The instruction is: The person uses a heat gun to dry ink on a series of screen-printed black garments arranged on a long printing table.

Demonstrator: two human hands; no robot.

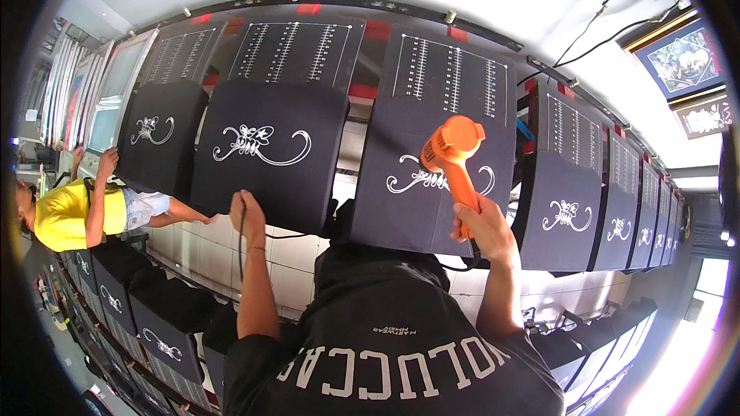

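Observation:
My right hand (490, 229) is wrapped round the handle of an orange hair dryer (456, 156). The dryer is held over a black cloth (408, 212) printed with a white scroll design, draped on a dark board, and hides part of that print. Between the fingers of my left hand (248, 216) runs a thin black cord (289, 236), beside the lower left of a second printed black cloth (266, 166). The cord passes behind my body, and more of it shows below my right hand.
Boards with white ruled scales (451, 69) stand in a long row, several draped with printed cloths (566, 208). Another row (158, 323) lies behind me. To the left a person in a yellow shirt (69, 216) handles a framed screen (123, 96). Framed pictures (684, 65) hang at right.

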